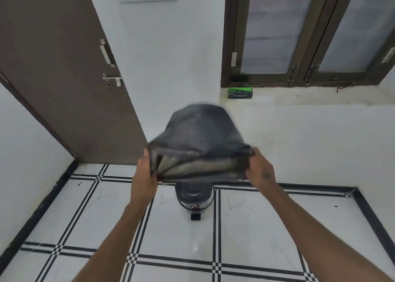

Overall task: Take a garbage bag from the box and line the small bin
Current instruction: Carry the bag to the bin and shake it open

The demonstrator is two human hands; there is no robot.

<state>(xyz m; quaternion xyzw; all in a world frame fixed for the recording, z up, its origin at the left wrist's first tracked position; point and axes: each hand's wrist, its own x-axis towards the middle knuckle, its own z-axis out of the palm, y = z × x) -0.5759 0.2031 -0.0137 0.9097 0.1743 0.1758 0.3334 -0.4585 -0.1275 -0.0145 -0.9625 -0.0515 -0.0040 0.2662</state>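
Hiding the bin's (194,198) top, the blurred garbage bag (201,136) is gripped by both hands' closed fingers (147,155).

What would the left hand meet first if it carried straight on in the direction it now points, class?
The left hand points up and forward, already gripping the garbage bag at its mouth. Beyond that, probably the white wall beside the door; depth is unclear.

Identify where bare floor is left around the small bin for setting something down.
Tiles lie bare left and right of the small bin and in front of its pedal. The ledge is bare right of the green box. Above the bin is crowded: both hands spread the garbage bag.
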